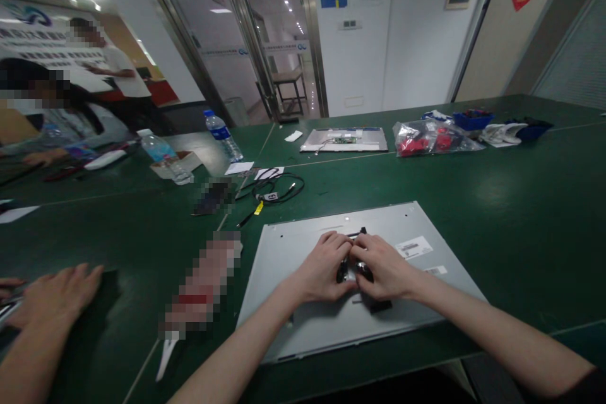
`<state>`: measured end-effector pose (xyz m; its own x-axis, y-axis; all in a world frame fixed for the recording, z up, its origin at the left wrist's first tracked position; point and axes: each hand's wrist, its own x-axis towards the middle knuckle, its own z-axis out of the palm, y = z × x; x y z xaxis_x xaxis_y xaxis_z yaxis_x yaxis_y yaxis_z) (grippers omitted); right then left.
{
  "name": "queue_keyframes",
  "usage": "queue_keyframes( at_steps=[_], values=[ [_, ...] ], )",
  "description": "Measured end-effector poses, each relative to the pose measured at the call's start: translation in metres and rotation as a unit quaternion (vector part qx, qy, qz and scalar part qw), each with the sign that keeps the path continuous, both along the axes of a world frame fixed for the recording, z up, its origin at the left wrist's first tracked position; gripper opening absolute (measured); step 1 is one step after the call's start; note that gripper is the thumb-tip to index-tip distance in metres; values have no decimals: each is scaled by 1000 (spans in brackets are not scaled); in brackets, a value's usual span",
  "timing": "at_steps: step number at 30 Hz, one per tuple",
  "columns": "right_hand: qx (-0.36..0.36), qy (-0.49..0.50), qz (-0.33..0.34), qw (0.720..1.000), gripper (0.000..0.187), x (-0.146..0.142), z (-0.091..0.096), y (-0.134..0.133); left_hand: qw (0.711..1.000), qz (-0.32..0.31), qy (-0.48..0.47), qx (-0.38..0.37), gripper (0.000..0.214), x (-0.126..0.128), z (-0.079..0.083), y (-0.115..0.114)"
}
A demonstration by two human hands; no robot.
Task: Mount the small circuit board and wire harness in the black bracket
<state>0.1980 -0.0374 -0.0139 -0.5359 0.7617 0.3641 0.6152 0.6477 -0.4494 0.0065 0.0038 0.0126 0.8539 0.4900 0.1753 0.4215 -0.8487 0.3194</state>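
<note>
A grey metal panel [303,252], the back of a flat screen, lies on the green table [497,202] right before me. Both my hands rest on its middle, side by side. My left hand [324,265] and my right hand [381,265] have their fingers curled round a small dark part [353,271] fixed to the panel, with a black strip [379,306] running under my right hand. What exactly the fingers pinch is mostly hidden. Two white labels [414,247] sit on the panel to the right of my hands.
A co-worker's hand [57,293] lies flat at the near left. A black cable with a yellow tag [274,192], two water bottles [222,134], another panel [345,139], a bag of red parts [426,139] and blue trays [473,118] are farther back. People work at the far left.
</note>
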Motion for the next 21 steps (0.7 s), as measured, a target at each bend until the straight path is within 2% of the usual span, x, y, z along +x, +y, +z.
queue_keyframes(
  at_steps=[14, 21],
  values=[
    [-13, -13, 15, 1000, 30, 6, 7, -1, 1000, -8, 5, -2, 44, 0, 2, 1],
    [-14, -10, -4, 1000, 21, 10, 14, 1, 1000, -8, -4, -4, 46, -1, 1, 1]
  ],
)
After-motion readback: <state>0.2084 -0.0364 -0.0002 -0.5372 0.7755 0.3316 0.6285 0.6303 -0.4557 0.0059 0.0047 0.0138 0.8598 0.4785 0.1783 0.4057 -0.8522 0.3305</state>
